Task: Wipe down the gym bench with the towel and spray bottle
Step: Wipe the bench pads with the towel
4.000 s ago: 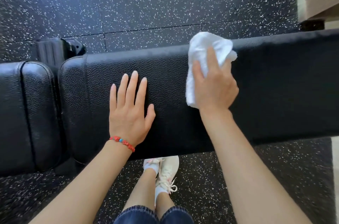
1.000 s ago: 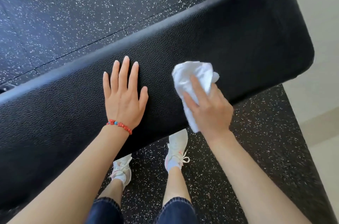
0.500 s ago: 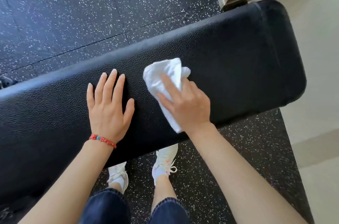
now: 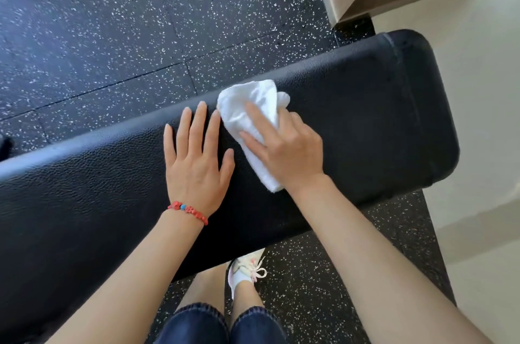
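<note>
I laid my left hand [image 4: 197, 163] flat, fingers straight and slightly spread, to brace on the gym bench [image 4: 365, 118]; my right hand [image 4: 287, 152] gripped the bunched towel [image 4: 250, 101] against its padding for wiping; spray bottle unseen

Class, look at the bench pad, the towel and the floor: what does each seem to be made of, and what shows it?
Bench pad: likely black vinyl or leather, given its pebbled grain and dull sheen. Towel: white, soft cloth, probably cotton terry; it bunches in folds. Floor: seemingly rubber tiles, matt black with white flecks and seams.
</note>
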### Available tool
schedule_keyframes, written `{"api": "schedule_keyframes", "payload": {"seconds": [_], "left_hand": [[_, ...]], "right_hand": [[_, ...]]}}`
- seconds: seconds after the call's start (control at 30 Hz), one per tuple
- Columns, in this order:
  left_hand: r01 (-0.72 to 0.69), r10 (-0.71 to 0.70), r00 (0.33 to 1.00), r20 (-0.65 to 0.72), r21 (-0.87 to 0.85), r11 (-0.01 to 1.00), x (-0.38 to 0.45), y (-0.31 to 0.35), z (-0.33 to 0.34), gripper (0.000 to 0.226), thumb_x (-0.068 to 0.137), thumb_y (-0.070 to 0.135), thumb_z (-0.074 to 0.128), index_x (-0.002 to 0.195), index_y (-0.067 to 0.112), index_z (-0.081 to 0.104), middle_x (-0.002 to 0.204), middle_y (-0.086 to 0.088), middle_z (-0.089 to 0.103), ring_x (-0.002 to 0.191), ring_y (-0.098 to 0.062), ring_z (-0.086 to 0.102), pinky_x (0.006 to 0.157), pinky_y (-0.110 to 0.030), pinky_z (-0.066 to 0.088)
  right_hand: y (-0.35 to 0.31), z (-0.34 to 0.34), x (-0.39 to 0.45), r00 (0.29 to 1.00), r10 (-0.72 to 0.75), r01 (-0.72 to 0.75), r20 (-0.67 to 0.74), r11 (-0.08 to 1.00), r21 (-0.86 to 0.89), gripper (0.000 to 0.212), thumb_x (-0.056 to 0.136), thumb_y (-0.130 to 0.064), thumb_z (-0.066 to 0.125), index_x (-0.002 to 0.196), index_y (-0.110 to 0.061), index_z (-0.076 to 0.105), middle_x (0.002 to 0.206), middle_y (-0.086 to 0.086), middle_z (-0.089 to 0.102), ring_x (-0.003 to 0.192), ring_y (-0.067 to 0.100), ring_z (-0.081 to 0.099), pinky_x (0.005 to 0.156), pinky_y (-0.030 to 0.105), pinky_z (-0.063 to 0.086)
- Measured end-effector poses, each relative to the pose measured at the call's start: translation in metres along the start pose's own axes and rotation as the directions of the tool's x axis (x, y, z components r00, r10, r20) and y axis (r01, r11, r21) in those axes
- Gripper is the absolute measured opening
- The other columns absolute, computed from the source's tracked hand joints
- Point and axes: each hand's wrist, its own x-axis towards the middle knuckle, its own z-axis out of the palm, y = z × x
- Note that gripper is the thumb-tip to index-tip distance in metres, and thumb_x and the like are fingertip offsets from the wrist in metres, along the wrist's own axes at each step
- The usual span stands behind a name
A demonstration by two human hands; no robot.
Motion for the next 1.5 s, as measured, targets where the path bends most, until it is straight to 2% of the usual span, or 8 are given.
{"api": "schedule_keyframes", "payload": {"seconds": [0.07,0.13,0.23,0.5,0.73,0.93,1.13,1.5], "left_hand": [[-0.003,0.003,1.0,-0.001,0.011,1.0,0.0,0.001,0.0,0.055,0.09,0.033,0.039,0.138,0.004,0.04,0.145,-0.018,0.037,0.135,-0.033,0.026,0.111,-0.053,0.016],[-0.001,0.001,1.0,0.005,0.017,1.0,0.001,0.002,-0.001,0.055,0.091,0.033,0.039,0.138,0.005,0.039,0.146,-0.018,0.037,0.135,-0.033,0.026,0.111,-0.054,0.017],[0.008,-0.008,1.0,0.011,0.009,1.0,0.0,0.003,-0.002,0.056,0.09,0.033,0.039,0.138,0.005,0.039,0.145,-0.018,0.037,0.135,-0.033,0.025,0.11,-0.054,0.016],[-0.038,0.036,0.999,-0.021,-0.106,0.994,0.022,0.043,-0.011,0.053,0.089,0.031,0.041,0.135,0.004,0.041,0.144,-0.018,0.038,0.135,-0.033,0.025,0.112,-0.05,0.011],[-0.077,0.077,0.992,0.1,-0.005,0.997,0.045,0.074,0.008,0.057,0.089,0.033,0.04,0.139,0.006,0.04,0.147,-0.015,0.036,0.136,-0.032,0.026,0.111,-0.052,0.014],[-0.086,0.085,0.994,0.075,0.01,0.996,0.044,0.073,0.011,0.057,0.09,0.034,0.038,0.14,0.006,0.038,0.147,-0.015,0.036,0.136,-0.031,0.025,0.112,-0.05,0.012],[-0.074,0.072,0.994,0.085,0.026,0.997,0.043,0.075,0.01,0.057,0.09,0.035,0.037,0.14,0.006,0.036,0.148,-0.015,0.035,0.137,-0.031,0.025,0.113,-0.049,0.011],[-0.144,0.146,0.987,0.072,-0.031,0.989,0.047,0.118,0.011,0.056,0.09,0.033,0.039,0.14,0.009,0.038,0.148,-0.014,0.034,0.137,-0.03,0.023,0.112,-0.051,0.012]], "right_hand": [[0.027,0.002,0.006,1.0,-0.001,-0.001,-0.016,0.993,-0.118,0.031,0.089,-0.045,0.052,0.105,-0.026,0.07,0.064,0.006,0.058,0.048,0.019,0.049,0.039,0.027,0.036],[0.059,0.004,0.018,0.983,0.177,-0.183,-0.044,0.949,-0.258,0.025,0.079,-0.042,0.063,0.099,-0.03,0.071,0.071,0.009,0.064,0.048,0.022,0.052,0.035,0.025,0.034],[0.079,0.002,0.028,0.894,0.442,-0.447,-0.075,0.87,-0.209,0.03,0.076,-0.043,0.059,0.1,-0.029,0.07,0.072,0.01,0.063,0.052,0.026,0.058,0.035,0.023,0.036],[0.065,-0.004,0.005,1.0,-0.014,0.013,-0.009,0.994,-0.107,0.037,0.09,-0.05,0.049,0.11,-0.026,0.069,0.061,0.003,0.053,0.05,0.019,0.048,0.042,0.029,0.037],[0.134,-0.006,0.026,0.906,0.423,-0.42,0.012,0.902,-0.101,0.038,0.08,-0.047,0.055,0.108,-0.025,0.068,0.078,0.015,0.063,0.059,0.032,0.059,0.038,0.028,0.04],[0.128,-0.006,0.009,1.0,0.01,-0.01,0.004,0.994,-0.106,0.037,0.09,-0.051,0.046,0.105,-0.027,0.07,0.061,0.003,0.055,0.049,0.018,0.049,0.04,0.026,0.036],[0.178,-0.017,0.008,0.936,0.351,-0.35,-0.012,0.932,-0.091,0.038,0.081,-0.047,0.055,0.106,-0.022,0.069,0.067,0.014,0.058,0.053,0.029,0.056,0.038,0.024,0.039],[0.171,-0.028,-0.026,0.954,0.298,-0.294,0.042,0.952,-0.09,0.033,0.084,-0.045,0.057,0.102,-0.022,0.071,0.061,0.008,0.054,0.049,0.022,0.05,0.038,0.022,0.034]]}}
